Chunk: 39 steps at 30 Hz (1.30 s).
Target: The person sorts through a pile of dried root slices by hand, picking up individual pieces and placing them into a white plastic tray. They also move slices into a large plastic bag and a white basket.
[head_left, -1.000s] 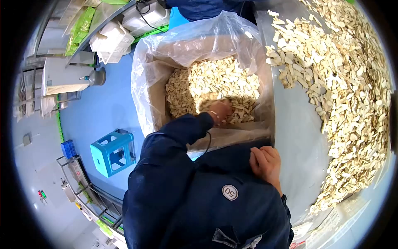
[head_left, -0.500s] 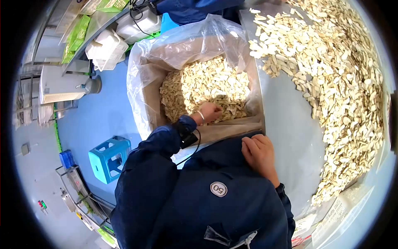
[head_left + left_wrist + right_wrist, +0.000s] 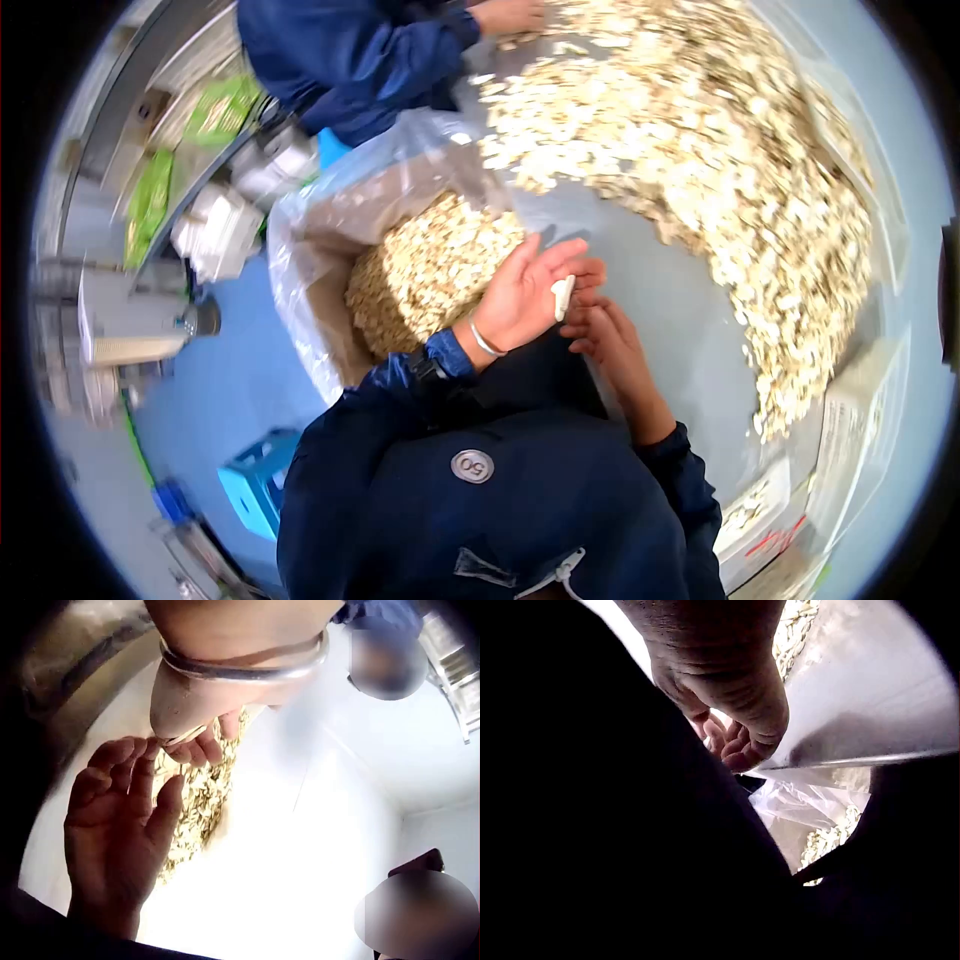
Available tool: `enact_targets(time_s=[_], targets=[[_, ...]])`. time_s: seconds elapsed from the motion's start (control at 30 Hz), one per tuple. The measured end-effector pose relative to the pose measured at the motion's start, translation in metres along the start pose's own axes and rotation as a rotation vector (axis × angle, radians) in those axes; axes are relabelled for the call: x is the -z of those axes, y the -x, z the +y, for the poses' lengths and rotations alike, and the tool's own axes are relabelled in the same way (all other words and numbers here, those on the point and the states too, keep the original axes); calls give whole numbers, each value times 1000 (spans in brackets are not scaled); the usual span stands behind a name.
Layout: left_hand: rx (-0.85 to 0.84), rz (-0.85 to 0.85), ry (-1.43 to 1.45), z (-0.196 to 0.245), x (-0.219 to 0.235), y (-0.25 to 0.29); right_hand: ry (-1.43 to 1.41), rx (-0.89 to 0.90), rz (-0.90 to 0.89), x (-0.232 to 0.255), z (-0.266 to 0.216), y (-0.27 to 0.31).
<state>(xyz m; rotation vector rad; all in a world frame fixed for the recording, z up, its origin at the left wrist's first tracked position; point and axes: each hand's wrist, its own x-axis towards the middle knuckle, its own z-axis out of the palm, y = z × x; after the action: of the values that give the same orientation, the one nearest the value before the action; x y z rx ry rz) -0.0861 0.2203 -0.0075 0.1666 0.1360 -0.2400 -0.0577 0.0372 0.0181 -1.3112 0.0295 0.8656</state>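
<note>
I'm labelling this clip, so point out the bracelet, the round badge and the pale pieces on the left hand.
Bracelet (image 3: 246, 673): left wrist view, middle of the band.
Round badge (image 3: 472, 466): head view, its centre.
Pale pieces (image 3: 566, 297): head view, on the longer piece.

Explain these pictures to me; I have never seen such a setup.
There is no robot here: a person works with two bare hands. The large round view comes from a head camera looking down; the smaller two come from a camera on each wrist. A broad heap of pale slices lies on the grey table. Beside it stands a box lined with clear plastic, holding more slices. The left hand, palm up, with a bracelet at its wrist, bears some pale pieces on its fingers. The right hand, fingers loosely bent, is close beside them; whether it touches them is hard to tell.
</note>
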Motion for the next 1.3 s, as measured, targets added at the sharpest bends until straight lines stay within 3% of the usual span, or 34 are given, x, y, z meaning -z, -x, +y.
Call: enact_targets(time_s=[0.1,0.17,0.2,0.23,0.27,0.3,0.37,0.43,0.53,0.63,0.67,0.77,0.97,1.03,1.13,1.2,1.23,1.27,1.3], targets=[[-53,-19,-180,-30,-6,-25,151,118,49,20,6,15],[-73,6,-593,-56,-19,-35,73,43,45,42,9,27],[-68,9,-662,-74,-30,-41,59,42,94,49,5,37],[-260,-276,-996,-89,-31,-40,38,37,141,56,1,46],[-29,-263,-922,-97,-37,-44,53,103,178,66,4,56],[-35,-256,-1081,-114,-32,-50,72,161,207,78,9,67],[318,-240,-771,-133,-58,-55,66,235,263,96,10,100],[116,-356,-1090,-168,-66,-63,58,274,302,112,17,127],[243,-491,-1152,-203,-64,-73,32,295,382,132,40,151],[400,-420,-1077,-236,-97,-64,-109,379,486,139,56,173],[366,-449,-1120,-247,-87,-68,-115,374,493,143,60,179],[589,-418,-1113,-258,-88,-68,-165,373,499,152,70,186],[607,-348,-1205,-266,-88,-67,-338,389,424,158,87,178],[499,-334,-1167,-268,-81,-69,-353,373,376,159,79,180],[403,-280,-1065,-266,-66,-77,-234,310,615,162,61,200],[370,-250,-1038,-252,-56,-82,-225,279,721,189,72,211],[406,-203,-1013,-245,-53,-83,-333,382,843,196,73,222],[410,-206,-1025,-238,-47,-83,-520,670,900,192,63,238],[418,-213,-1034,-233,-41,-84,-528,822,930,227,93,242]])
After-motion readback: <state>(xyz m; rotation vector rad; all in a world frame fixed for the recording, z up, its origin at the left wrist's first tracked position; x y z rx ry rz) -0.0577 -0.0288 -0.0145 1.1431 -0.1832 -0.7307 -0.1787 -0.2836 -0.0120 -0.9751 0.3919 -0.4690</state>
